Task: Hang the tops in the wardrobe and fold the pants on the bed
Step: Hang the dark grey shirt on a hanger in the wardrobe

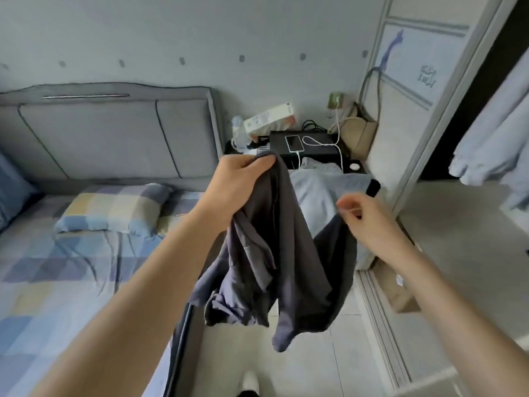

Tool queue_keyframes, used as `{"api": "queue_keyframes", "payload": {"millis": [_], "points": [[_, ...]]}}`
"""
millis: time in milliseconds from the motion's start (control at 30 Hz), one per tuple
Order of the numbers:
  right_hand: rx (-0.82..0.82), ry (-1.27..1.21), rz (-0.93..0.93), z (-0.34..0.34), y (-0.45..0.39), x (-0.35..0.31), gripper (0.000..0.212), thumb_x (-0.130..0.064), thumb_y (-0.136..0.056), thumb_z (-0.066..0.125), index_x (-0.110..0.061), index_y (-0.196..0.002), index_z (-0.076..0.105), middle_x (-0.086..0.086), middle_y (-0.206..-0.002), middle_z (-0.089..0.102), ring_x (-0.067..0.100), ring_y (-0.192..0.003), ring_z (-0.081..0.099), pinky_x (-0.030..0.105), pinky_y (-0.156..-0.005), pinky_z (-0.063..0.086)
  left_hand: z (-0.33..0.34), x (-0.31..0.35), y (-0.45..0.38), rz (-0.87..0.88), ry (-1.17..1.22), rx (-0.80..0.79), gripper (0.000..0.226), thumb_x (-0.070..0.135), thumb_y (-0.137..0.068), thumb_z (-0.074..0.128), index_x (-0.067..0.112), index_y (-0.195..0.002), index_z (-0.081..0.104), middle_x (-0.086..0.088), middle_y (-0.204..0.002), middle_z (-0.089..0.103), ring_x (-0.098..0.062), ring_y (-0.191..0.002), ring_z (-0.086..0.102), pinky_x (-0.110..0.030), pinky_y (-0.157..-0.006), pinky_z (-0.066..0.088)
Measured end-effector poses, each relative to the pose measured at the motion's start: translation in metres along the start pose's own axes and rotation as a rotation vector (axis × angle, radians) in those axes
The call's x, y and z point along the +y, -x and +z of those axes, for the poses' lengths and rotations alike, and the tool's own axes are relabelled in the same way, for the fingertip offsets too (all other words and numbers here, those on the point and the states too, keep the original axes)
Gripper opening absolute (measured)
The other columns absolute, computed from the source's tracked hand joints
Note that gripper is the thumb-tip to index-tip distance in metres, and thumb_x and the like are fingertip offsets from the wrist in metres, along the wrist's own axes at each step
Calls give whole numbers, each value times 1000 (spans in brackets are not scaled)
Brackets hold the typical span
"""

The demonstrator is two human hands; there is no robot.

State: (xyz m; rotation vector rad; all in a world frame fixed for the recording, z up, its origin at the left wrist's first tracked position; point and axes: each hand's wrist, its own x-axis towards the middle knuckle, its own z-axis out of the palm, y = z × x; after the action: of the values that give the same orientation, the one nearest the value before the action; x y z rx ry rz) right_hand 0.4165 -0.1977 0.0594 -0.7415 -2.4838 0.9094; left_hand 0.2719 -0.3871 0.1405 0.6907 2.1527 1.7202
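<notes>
A dark grey garment (274,265) hangs crumpled in the air above the floor beside the bed. My left hand (237,184) grips its top edge, fingers curled over the fabric. My right hand (363,213) pinches another part of the same garment at its right edge. Behind it a light blue garment (317,193) lies heaped by the nightstand. The bed (57,267) with a checked sheet fills the left. The wardrobe (429,110) stands at the right with its door slid open, and a pale blue top (498,144) hangs inside.
A checked pillow (114,207) lies at the grey headboard (114,133). The black nightstand (306,147) carries a phone on a charging cable, a box and a bottle. A beige bag (357,130) hangs on the wardrobe side. Pale tiled floor (300,365) runs between bed and wardrobe.
</notes>
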Motion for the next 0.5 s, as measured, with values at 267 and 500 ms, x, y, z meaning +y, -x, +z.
{"api": "queue_keyframes", "payload": {"millis": [267, 500], "points": [[-98, 53, 53, 16, -5, -23, 38, -45, -90, 58, -18, -117, 53, -7, -110, 58, 11, -98, 59, 27, -80, 50, 59, 25, -64, -129, 281, -209, 20, 28, -91, 66, 13, -78, 72, -16, -92, 74, -28, -83, 68, -44, -86, 55], [-7, -144, 108, 10, -29, -49, 35, -56, -90, 49, -23, -103, 52, -10, -93, 64, 4, -87, 61, 25, -79, 49, 83, 37, -137, -223, 598, -422, 16, 12, -96, 57, 6, -85, 66, -13, -82, 62, -22, -71, 60, -28, -58, 53]]}}
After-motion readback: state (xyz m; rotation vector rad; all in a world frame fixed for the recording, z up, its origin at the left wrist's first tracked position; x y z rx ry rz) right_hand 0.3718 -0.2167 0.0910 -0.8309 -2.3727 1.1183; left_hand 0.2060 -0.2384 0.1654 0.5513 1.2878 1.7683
